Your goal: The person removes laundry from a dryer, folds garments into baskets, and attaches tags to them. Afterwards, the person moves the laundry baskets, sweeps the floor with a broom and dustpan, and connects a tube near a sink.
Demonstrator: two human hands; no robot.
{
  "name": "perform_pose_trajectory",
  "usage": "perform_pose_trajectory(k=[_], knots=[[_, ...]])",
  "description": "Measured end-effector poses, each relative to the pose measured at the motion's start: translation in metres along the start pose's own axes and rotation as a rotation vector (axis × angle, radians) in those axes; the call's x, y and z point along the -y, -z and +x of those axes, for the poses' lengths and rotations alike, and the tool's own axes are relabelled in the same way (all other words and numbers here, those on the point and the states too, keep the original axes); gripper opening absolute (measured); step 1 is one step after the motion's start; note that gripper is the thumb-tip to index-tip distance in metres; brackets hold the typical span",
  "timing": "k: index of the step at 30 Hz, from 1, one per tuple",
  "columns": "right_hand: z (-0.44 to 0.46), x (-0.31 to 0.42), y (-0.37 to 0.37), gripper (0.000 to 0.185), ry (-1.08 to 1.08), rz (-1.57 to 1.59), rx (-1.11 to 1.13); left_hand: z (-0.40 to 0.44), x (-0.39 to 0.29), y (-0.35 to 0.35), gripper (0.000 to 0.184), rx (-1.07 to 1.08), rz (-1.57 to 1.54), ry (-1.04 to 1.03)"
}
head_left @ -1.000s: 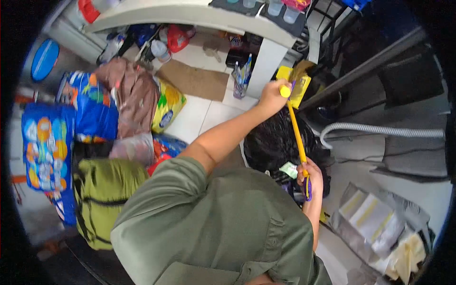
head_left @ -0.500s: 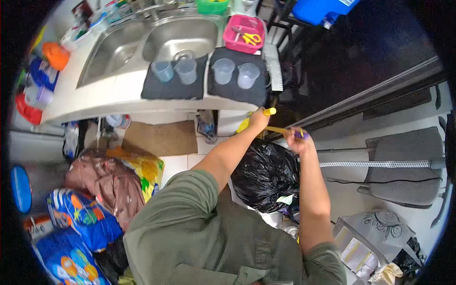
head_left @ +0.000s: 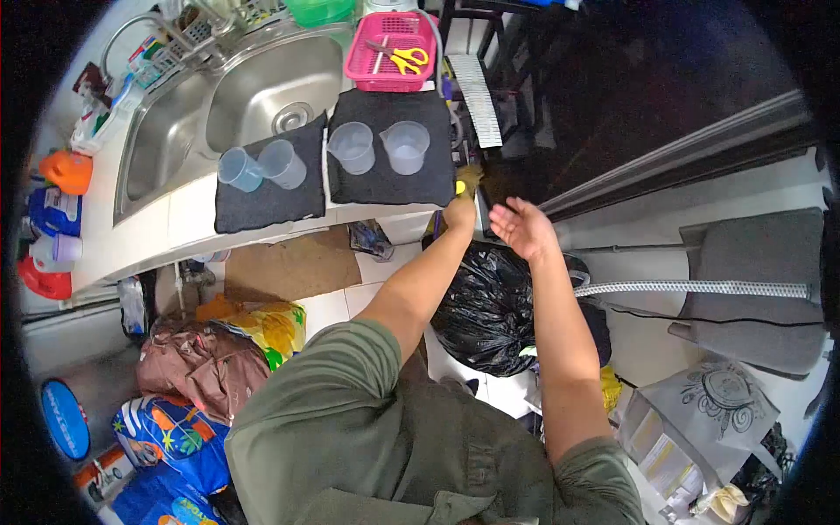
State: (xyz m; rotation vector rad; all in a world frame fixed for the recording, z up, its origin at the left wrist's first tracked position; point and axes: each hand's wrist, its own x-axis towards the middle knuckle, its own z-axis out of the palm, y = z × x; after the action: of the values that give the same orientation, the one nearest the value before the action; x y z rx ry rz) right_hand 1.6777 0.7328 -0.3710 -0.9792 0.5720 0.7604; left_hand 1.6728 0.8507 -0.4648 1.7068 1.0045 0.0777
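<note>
My left hand (head_left: 459,213) is closed round a slim handle with a bright yellow end (head_left: 461,187), at the counter's right edge. Most of that handle is hidden by the hand, so its kind cannot be told. To its right, my right hand (head_left: 523,229) is held up with fingers spread and nothing in it. Below both hands bulges a black garbage bag (head_left: 481,306). Close to my left hand, two clear measuring cups (head_left: 406,147) stand on a black cloth (head_left: 367,109); a second cloth (head_left: 267,206) bears two more cups (head_left: 282,164).
A double sink (head_left: 262,96) sits left of a pink basket (head_left: 389,52) holding yellow-handled scissors (head_left: 404,61). Filled bags, among them a brown one (head_left: 197,354), crowd the floor at left. A ribbed hose (head_left: 700,287) and a grey shopping bag (head_left: 713,407) are at right.
My right hand has let go of the purple-ended piece and opened. My left hand, still on the yellow-ended handle, has moved left towards the counter. The view has shifted.
</note>
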Motion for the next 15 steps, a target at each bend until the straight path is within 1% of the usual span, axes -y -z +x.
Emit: perform_pose_trajectory(k=[2,3,5,6,8,10,12,13,14,15], knots=[[-0.009,-0.008,0.026,0.042,0.043,-0.046,-0.031,-0.014,-0.014,0.016,0.038,-0.013,0.059,-0.022],[-0.013,-0.013,0.038,0.042,0.044,-0.031,-0.037,-0.022,-0.022,0.025,0.038,-0.018,0.095,-0.035],[-0.023,-0.022,0.056,0.048,0.068,-0.028,-0.062,-0.011,-0.02,0.017,0.037,-0.104,0.083,-0.06],[-0.024,-0.03,0.063,0.048,0.071,-0.015,-0.064,-0.002,-0.016,0.01,0.036,-0.161,0.051,-0.077],[-0.031,-0.046,0.076,0.043,0.018,0.005,-0.084,0.048,0.008,-0.026,0.036,-0.263,-0.015,-0.075],[-0.037,-0.058,0.079,0.032,-0.031,0.03,-0.094,0.097,0.038,-0.067,0.036,-0.446,-0.143,-0.082],[-0.05,-0.068,0.082,0.031,-0.044,0.046,-0.104,0.092,0.037,-0.065,0.036,-0.324,-0.501,0.361],[-0.055,-0.073,0.086,0.03,-0.057,0.052,-0.094,0.067,0.014,-0.046,0.04,-0.268,-0.566,0.536],[-0.058,-0.074,0.091,0.03,-0.055,0.05,-0.088,0.082,0.038,-0.057,0.04,-0.271,-0.57,0.532],[-0.06,-0.075,0.096,0.029,-0.068,0.039,-0.072,0.096,0.064,-0.062,0.038,-0.143,-0.53,0.478]])
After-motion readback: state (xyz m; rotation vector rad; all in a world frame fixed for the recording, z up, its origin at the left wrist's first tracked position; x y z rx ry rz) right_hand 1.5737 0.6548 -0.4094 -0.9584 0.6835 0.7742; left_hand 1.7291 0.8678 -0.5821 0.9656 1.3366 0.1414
